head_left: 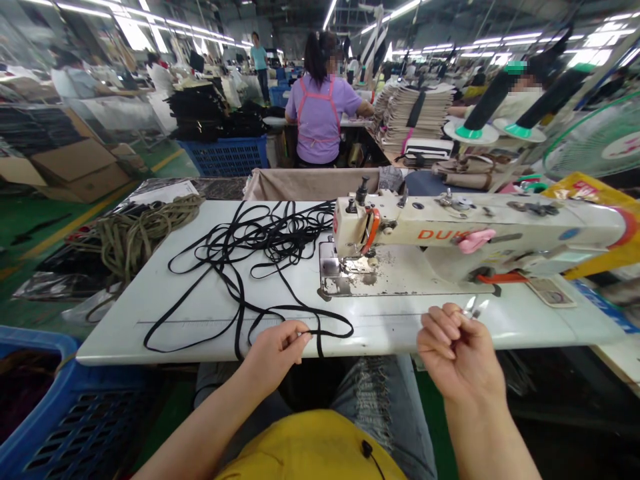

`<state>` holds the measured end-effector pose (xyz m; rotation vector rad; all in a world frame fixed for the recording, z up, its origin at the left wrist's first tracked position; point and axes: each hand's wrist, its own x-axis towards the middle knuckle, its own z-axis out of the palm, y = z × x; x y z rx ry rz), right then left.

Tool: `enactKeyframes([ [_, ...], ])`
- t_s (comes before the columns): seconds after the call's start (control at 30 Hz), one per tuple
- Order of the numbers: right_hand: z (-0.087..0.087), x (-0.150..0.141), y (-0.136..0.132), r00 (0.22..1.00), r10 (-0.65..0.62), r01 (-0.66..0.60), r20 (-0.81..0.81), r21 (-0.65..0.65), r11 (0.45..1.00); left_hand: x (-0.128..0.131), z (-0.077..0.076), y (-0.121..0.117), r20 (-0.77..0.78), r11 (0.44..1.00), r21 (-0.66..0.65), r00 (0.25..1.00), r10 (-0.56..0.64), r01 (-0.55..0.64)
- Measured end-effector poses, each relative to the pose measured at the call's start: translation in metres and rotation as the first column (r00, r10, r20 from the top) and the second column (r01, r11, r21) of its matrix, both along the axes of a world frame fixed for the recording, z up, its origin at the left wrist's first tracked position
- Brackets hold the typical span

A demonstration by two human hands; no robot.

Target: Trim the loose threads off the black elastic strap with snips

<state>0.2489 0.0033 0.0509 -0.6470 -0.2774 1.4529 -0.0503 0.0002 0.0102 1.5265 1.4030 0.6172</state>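
Note:
A tangled heap of narrow black tape (280, 233) lies across the white tabletop, its loops running to the front edge. My left hand (277, 350) is closed at that edge, pinching a strand of the tape between thumb and fingers. To the right, my right hand (457, 347) is raised in front of the sewing machine (480, 227), fingers curled. Two short shiny tips of thread snips (476, 307) stick out above its fingers; the rest is hidden in the hand. The machine's needle area (350, 263) is lit, with tape lying just left of it.
Olive tape (145, 233) is heaped at the table's left end. A blue basket (45, 400) stands at lower left. Behind the table are a beige cloth-lined bin (310, 185) and a person in purple (320, 113). Thread cones (490, 100) and a green fan (595, 137) are at right.

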Motion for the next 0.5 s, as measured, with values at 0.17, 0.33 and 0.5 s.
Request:
enactKeyframes([
  [0.17,-0.001,0.053,0.015,0.966,-0.243,0.241,-0.092,-0.035,0.97,-0.041,0.001,-0.001,-0.02,0.995,-0.091,0.999,0.032,-0.034],
  [0.33,0.007,0.082,0.022,0.843,-0.522,0.496,-0.132,-0.185,0.848,-0.088,-0.003,-0.006,0.006,0.968,-0.221,0.992,0.125,-0.121],
  [0.5,0.02,0.102,0.023,0.776,-0.624,0.592,-0.091,-0.237,0.77,-0.13,0.006,-0.013,0.001,0.957,-0.245,0.987,0.159,-0.154],
])
